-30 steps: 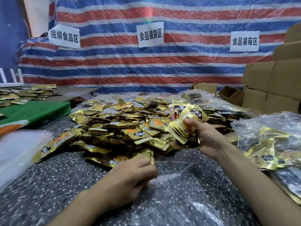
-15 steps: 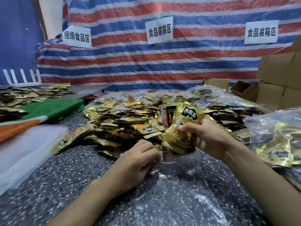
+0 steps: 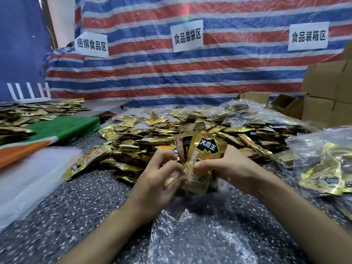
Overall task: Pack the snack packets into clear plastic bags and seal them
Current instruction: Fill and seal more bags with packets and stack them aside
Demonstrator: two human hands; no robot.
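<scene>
My right hand (image 3: pixel 228 166) grips a bundle of gold snack packets (image 3: pixel 203 155), held upright above the speckled table. My left hand (image 3: pixel 158 178) pinches the mouth of a clear plastic bag (image 3: pixel 200 231) against the bundle's lower left edge. The bag trails down and lies crumpled on the table below both hands. The lower ends of the packets sit at or inside the bag's mouth; I cannot tell how deep. A big heap of loose gold packets (image 3: pixel 144 141) lies just behind my hands.
Filled clear bags (image 3: pixel 327 162) lie at the right. Cardboard boxes (image 3: pixel 327 92) stack at the back right. A pile of flat empty bags (image 3: pixel 28 178) lies at the left, with green and orange cloth (image 3: pixel 61 128) and more packets (image 3: pixel 28 113) beyond. A striped tarp hangs behind.
My right hand brought the packet bundle down and toward me. My left hand lifted the bag's mouth off the table up to meet the bundle.
</scene>
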